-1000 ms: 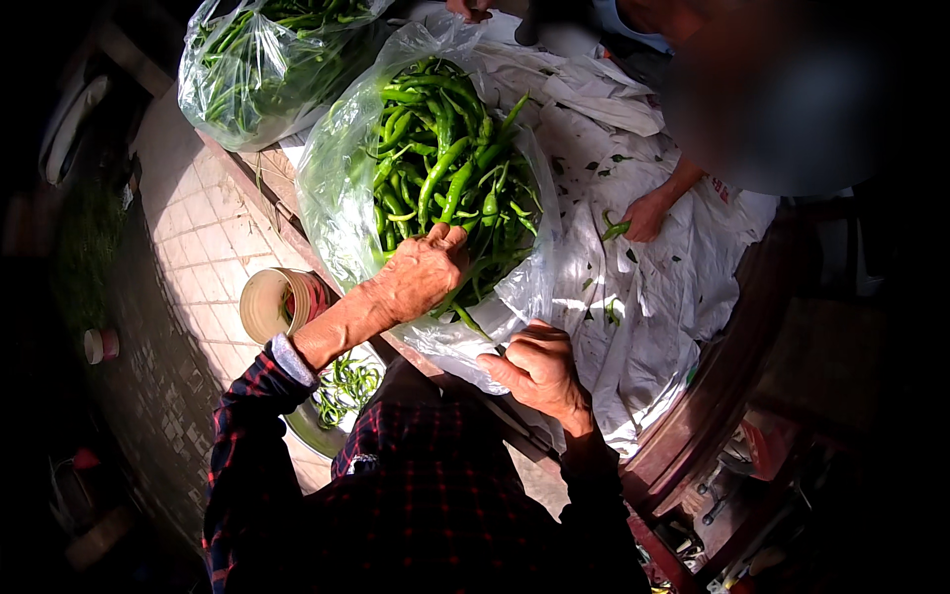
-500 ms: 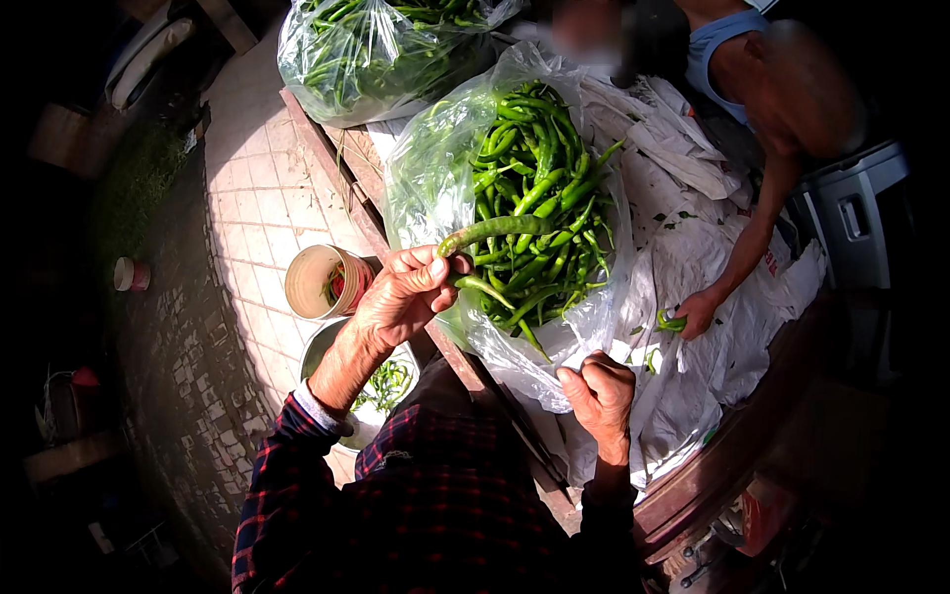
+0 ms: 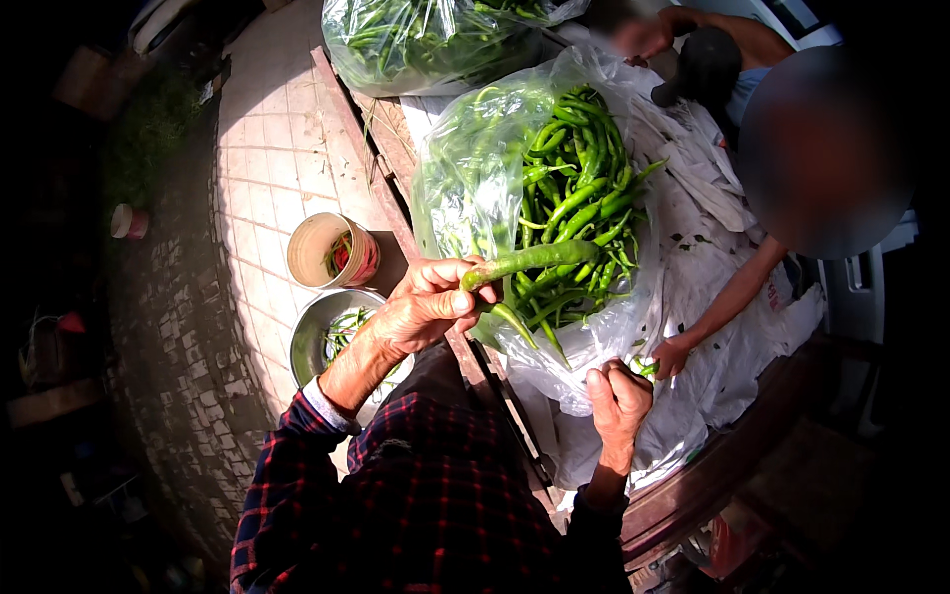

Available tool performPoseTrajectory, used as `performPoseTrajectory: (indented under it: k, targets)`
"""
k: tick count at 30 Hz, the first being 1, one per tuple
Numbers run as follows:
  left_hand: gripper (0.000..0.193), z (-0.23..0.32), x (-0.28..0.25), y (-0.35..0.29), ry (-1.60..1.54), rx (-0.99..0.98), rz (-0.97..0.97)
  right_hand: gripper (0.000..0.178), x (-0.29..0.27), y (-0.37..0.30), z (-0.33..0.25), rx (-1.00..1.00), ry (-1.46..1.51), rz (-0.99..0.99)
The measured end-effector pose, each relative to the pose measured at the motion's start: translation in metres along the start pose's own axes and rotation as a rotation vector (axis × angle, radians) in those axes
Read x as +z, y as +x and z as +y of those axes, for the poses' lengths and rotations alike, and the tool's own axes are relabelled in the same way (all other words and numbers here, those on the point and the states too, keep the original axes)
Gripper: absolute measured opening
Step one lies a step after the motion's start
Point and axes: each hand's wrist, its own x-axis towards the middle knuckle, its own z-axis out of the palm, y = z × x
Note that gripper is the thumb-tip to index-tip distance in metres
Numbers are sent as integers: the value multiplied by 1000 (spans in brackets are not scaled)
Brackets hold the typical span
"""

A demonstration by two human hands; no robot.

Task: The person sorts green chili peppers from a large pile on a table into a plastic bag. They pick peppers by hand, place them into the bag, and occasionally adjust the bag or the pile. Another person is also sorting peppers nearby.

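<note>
My left hand point(image 3: 430, 305) is closed, thumb and fingers pinching the end of a large green chili pepper point(image 3: 542, 258). A slimmer green pepper point(image 3: 514, 324) sticks out below its fingers and seems held too. Beneath them, a clear plastic bag point(image 3: 450, 188) lies open, heaped with green peppers point(image 3: 584, 213). My right hand point(image 3: 620, 404) is closed at the near rim of this bag, its fingers bunched on the plastic. Just beyond it, another person's hand point(image 3: 674, 355) holds a small green pepper point(image 3: 648, 368).
A second bag of peppers point(image 3: 426, 49) stands farther back. A white sheet point(image 3: 693, 297) covers the surface under the open bag. On the left, below the wooden edge point(image 3: 371, 158), sit a bucket point(image 3: 307, 259) with red peppers and a metal basin point(image 3: 309, 342) with green pieces.
The other person has leaned in, and their hand with the small pepper has come close to my right hand. My hands keep their holds. The whole view has shifted slightly.
</note>
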Motion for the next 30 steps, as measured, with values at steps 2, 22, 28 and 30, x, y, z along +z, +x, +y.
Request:
performPoseTrajectory:
  k: [2, 22, 28, 30]
  targets:
    - [34, 4, -3, 0, 44, 44, -3, 39, 1, 3, -3, -3, -4, 1]
    - [39, -28, -244, -209, 1779, -504, 563, 39, 2, 7, -7, -24, 51, 26]
    - [47, 34, -77, -25, 1694, 242, 231, 38, 7, 13, -19, -26, 56, 64]
    - [57, 50, -31, 12, 1805, 417, -70, 40, 8, 16, -21, -35, 60, 65]
